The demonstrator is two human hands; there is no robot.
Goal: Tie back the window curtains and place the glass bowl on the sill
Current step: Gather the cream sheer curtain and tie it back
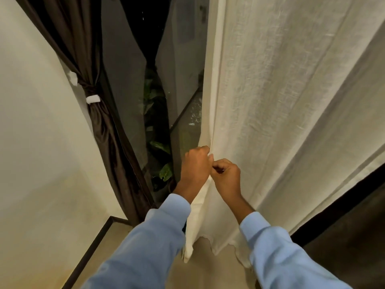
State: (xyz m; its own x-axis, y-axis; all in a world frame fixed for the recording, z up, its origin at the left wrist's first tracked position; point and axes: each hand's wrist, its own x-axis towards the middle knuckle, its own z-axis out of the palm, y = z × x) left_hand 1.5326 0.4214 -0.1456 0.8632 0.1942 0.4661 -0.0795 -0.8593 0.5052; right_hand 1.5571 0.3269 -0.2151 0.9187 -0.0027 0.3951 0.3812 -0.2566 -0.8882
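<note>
A cream linen curtain (270, 97) hangs down the right half of the view to the floor. My left hand (194, 163) grips its left edge at about mid-height, fingers curled round the fabric. Right beside it, my right hand (226, 174) pinches the same edge, the two hands touching. On the left, a dark brown curtain (104, 130) is gathered against the wall and held by a tie with a white clasp (93, 99). No glass bowl or sill is in view.
Between the curtains is dark window glass (125, 69) with green plant leaves (164, 172) behind it. A cream wall (41, 142) fills the left, with a dark skirting board (89, 253) along the beige floor (208, 268). A dark panel (354, 226) lies at the lower right.
</note>
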